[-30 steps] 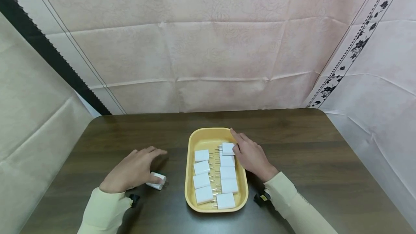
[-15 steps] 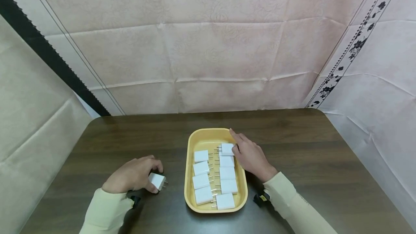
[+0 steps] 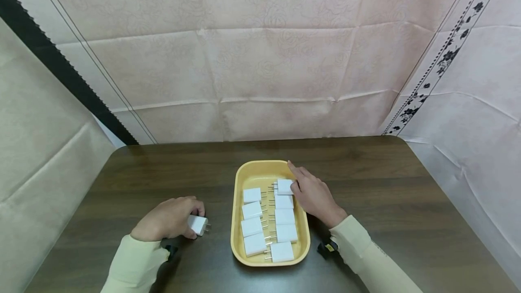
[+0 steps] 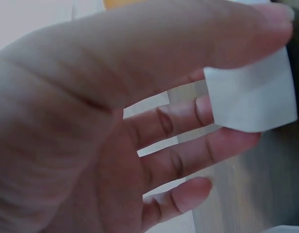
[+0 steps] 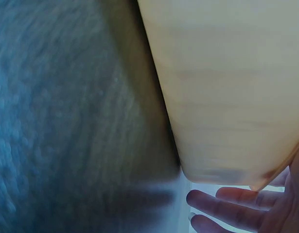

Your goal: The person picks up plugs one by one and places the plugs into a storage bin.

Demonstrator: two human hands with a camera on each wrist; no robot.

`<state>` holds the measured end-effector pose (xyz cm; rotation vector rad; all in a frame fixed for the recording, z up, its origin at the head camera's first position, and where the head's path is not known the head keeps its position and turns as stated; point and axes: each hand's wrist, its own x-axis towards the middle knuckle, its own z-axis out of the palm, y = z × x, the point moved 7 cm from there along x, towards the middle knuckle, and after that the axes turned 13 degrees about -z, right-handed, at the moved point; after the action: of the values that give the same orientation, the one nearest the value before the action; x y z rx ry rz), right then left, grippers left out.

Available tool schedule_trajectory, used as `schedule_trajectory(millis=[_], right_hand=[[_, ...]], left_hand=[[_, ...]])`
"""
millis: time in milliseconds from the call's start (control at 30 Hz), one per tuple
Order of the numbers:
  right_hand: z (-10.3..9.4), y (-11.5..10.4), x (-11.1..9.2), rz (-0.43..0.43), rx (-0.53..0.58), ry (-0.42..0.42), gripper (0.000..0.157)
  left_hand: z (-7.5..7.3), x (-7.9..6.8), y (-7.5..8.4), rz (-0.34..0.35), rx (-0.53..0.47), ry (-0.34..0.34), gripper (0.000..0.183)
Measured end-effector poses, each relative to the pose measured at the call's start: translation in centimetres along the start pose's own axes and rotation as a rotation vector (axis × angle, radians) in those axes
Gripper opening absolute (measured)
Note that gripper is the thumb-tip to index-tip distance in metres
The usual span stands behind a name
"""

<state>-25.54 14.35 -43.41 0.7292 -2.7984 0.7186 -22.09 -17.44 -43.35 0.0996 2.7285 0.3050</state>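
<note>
A white plug-in charger (image 3: 197, 224) with metal prongs facing right is pinched between the thumb and fingers of my left hand (image 3: 168, 219), low over the table left of the tray. In the left wrist view, the thumb lies across the charger (image 4: 251, 97) and fingertips support its other side. My right hand (image 3: 317, 196) rests at the far right rim of a yellow tray (image 3: 234, 220), index finger extended to the corner and thumb reaching inside beside a charger (image 3: 285, 186). Straight fingers (image 5: 227, 211) show outside the tray wall (image 5: 227, 97) in the right wrist view.
Two columns of white chargers lie in the tray, such as a near-left charger (image 3: 255, 244) and a near-right charger (image 3: 282, 252), prongs facing inward. The dark wooden table (image 3: 366, 171) is backed by a pale patterned cloth (image 3: 277, 67).
My left hand has closed its fingers around the charger, which has tipped so its broad face shows. My right hand and the tray have stayed in place.
</note>
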Motion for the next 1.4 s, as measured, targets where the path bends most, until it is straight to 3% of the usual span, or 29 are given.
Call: schedule_trajectory(millis=[267,533,767,967,1400], right_hand=[[0.1,0.1,0.0,0.010,-0.002,-0.008,0.059],[0.2,0.2,0.0,0.025,0.002,-0.014,0.058],[0.2,0.2,0.0,0.011,0.008,-0.003,0.058],[0.0,0.0,0.1,0.003,-0.003,0.003,0.058],[0.0,0.1,0.0,0.008,0.006,0.003,0.058]], left_hand=[[-0.3,0.1,0.7,0.029,0.004,0.022,0.032],[-1.6,0.0,2.3,0.090,0.015,0.127,0.026],[-3.1,-0.7,4.3,0.160,0.039,0.237,0.036],[-4.1,-1.3,5.3,0.166,0.029,0.300,0.039],[-5.0,-1.9,7.2,0.248,0.043,0.377,0.043]])
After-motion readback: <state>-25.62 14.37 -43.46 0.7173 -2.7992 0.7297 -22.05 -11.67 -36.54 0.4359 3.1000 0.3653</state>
